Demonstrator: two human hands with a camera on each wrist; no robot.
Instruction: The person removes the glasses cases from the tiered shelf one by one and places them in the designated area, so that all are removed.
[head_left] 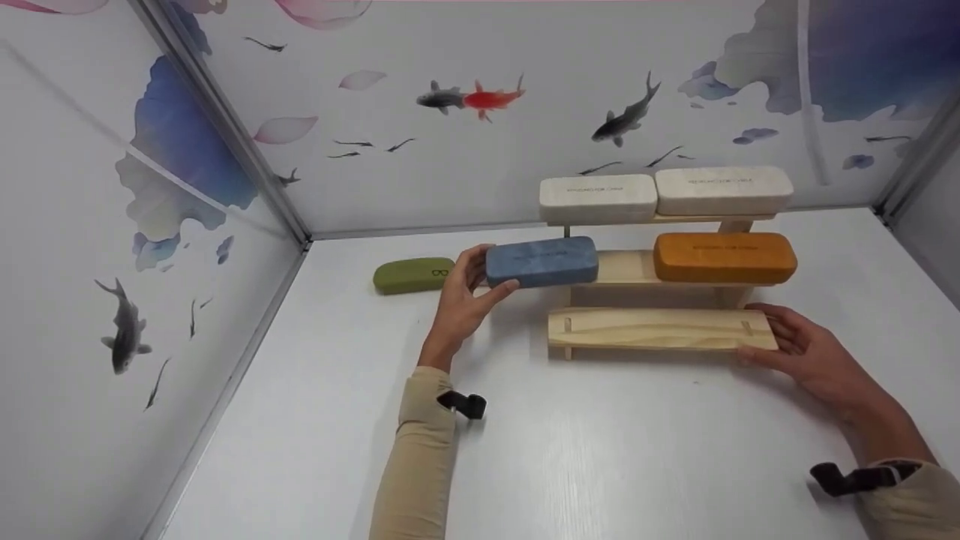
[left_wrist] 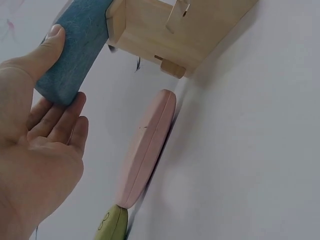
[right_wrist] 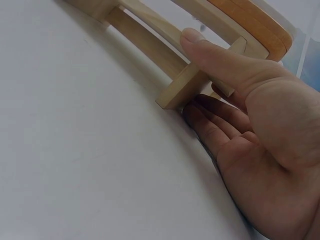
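Observation:
My left hand holds the left end of a blue glasses case, thumb at the near side and fingers at the end and behind. The case sits at the left of the middle shelf of a tiered wooden rack, its left end sticking out past the shelf. At the right end of the rack's lowest shelf, my right hand grips the wood; in the right wrist view the thumb lies over the upper side and the fingers reach underneath. An orange glasses case occupies the middle shelf's right side.
Two white glasses cases, the left one and the right one, stand on the top shelf. Left of the rack lies a green glasses case. A pink case touches its end in the left wrist view. Printed panels enclose the white table.

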